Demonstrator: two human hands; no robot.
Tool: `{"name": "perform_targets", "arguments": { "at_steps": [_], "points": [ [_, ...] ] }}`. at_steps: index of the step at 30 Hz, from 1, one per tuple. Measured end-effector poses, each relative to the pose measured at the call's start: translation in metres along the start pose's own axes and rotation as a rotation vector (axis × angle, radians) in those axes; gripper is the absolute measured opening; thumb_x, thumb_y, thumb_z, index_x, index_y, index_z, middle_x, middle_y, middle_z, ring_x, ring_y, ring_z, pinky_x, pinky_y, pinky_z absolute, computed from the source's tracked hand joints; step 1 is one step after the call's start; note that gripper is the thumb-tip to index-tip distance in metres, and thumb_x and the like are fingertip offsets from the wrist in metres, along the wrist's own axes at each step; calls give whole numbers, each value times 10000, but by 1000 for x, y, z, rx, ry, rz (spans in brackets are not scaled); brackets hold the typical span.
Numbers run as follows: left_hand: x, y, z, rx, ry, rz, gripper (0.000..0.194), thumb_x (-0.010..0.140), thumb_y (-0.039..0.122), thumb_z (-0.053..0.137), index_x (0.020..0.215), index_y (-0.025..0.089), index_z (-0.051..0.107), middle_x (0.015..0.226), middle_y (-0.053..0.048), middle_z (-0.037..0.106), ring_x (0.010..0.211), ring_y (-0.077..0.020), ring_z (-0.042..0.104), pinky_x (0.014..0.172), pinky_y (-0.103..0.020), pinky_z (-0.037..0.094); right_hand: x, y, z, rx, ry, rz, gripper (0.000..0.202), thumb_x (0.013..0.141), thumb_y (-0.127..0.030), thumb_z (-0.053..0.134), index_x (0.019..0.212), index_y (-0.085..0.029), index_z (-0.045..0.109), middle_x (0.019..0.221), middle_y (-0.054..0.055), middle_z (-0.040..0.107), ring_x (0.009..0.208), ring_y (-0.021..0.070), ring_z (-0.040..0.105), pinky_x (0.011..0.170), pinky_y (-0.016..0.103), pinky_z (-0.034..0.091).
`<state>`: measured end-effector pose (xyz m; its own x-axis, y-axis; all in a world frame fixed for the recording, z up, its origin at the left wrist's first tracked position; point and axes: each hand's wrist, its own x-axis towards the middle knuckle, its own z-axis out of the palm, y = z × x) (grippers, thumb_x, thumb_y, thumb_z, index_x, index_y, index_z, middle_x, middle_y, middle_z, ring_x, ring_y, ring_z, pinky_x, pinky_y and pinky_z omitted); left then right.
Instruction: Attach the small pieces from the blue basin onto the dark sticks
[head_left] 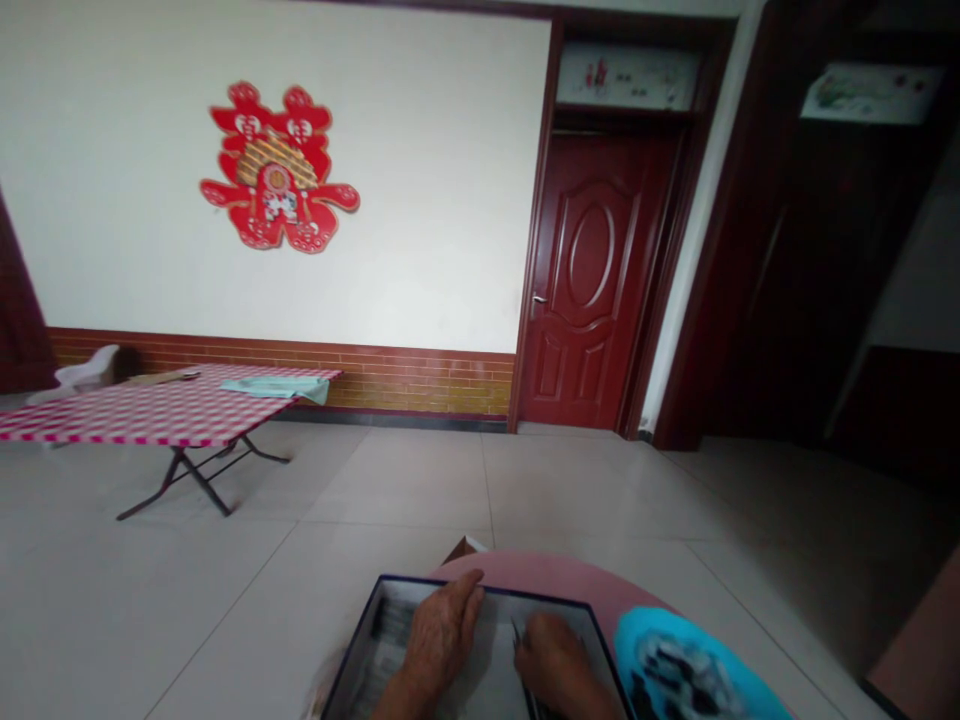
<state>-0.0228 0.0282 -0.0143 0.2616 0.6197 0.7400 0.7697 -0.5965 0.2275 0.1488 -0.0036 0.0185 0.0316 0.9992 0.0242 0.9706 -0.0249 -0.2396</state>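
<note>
The dark red panelled door (598, 275) across from me looks glossy, and the large pale grey floor tiles (405, 480) are smooth with a soft sheen. The thin dark table legs (202, 482) look metal, the bright blue rounded basin (636, 625) plastic; the shallow dark-rimmed rectangular box (540, 598) shows a smooth, matt, pale bottom (491, 655).

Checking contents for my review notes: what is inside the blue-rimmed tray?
The tray shows blurred dark pieces at left and a thin dark item at the right hand. Whatever lies beneath that hand and the left hand, or below the picture's edge, is hidden.
</note>
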Motion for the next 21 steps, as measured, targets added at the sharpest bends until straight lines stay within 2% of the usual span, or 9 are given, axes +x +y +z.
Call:
{"name": "perform_targets", "arguments": {
  "at_steps": [2, 5, 7, 10, 12, 14, 16, 19, 21],
  "points": [
    [0, 0, 2, -22, 10, 16, 302, 938, 312, 330, 1142, 172, 505, 926, -60, 695, 777, -165, 667, 672, -253, 526, 5, 2, -12, 205, 27, -16, 169, 677, -121, 477, 707, -169, 637, 756, 90, 698, 745, 203, 643, 628, 253, 422],
    [3, 4, -2, -70, 4, -17, 286, 937, 286, 322, 1110, 173, 519, 914, -63, 692, 779, -162, 664, 692, -251, 525, 12, -3, -31, 683, 0, -33, 221, 666, -145, 477, 842, -185, 605, 624, 1, 652, 580, 149, 594, 518, 219, 394],
    [6, 8, -6, -114, -10, -45, 267, 934, 271, 319, 1057, 179, 537, 860, -56, 688, 749, -162, 661, 670, -249, 522, 14, -8, -36, 1031, -8, -31, 204, 713, -230, 495, 887, -190, 592, 578, -28, 615, 517, 133, 558, 479, 215, 387],
    [8, 12, -9, -157, -38, -47, 250, 928, 253, 309, 960, 195, 550, 766, -41, 667, 691, -160, 649, 614, -240, 509, 11, -14, -31, 1504, 6, -14, 273, 719, -387, 575, 913, -199, 614, 722, -1, 653, 657, 143, 602, 600, 234, 455],
    [8, 13, -9, -163, -37, -39, 246, 922, 250, 307, 901, 194, 546, 721, -42, 650, 657, -163, 637, 586, -243, 498, 8, -15, -21, 1713, -40, 26, 375, 663, -399, 661, 986, -214, 615, 883, 24, 670, 818, 162, 617, 717, 257, 472],
    [7, 13, -7, -160, -31, -42, 241, 916, 248, 313, 855, 192, 538, 695, -46, 637, 640, -166, 628, 578, -250, 490, 8, -15, -12, 1815, -57, 68, 452, 608, -390, 721, 1014, -222, 615, 975, 36, 662, 898, 177, 608, 758, 271, 474],
    [6, 13, -6, -154, -34, -57, 230, 912, 243, 323, 836, 192, 534, 688, -48, 628, 638, -167, 622, 583, -257, 487, 10, -14, -4, 1830, -2, 120, 453, 598, -450, 719, 971, -208, 631, 920, 38, 669, 847, 181, 619, 709, 271, 485],
    [6, 13, -7, -154, -55, -58, 204, 907, 244, 340, 861, 195, 533, 713, -48, 629, 661, -173, 622, 600, -268, 488, 13, -10, 2, 1707, 101, 176, 468, 624, -552, 653, 925, -194, 637, 798, 30, 672, 728, 179, 622, 618, 268, 485],
    [6, 14, -10, -162, -78, -41, 188, 903, 239, 347, 890, 198, 530, 740, -46, 632, 685, -176, 623, 617, -272, 490, 14, -8, 2, 1585, 134, 175, 471, 647, -576, 611, 917, -191, 640, 813, 38, 677, 729, 189, 622, 631, 281, 487]
  ]
}}
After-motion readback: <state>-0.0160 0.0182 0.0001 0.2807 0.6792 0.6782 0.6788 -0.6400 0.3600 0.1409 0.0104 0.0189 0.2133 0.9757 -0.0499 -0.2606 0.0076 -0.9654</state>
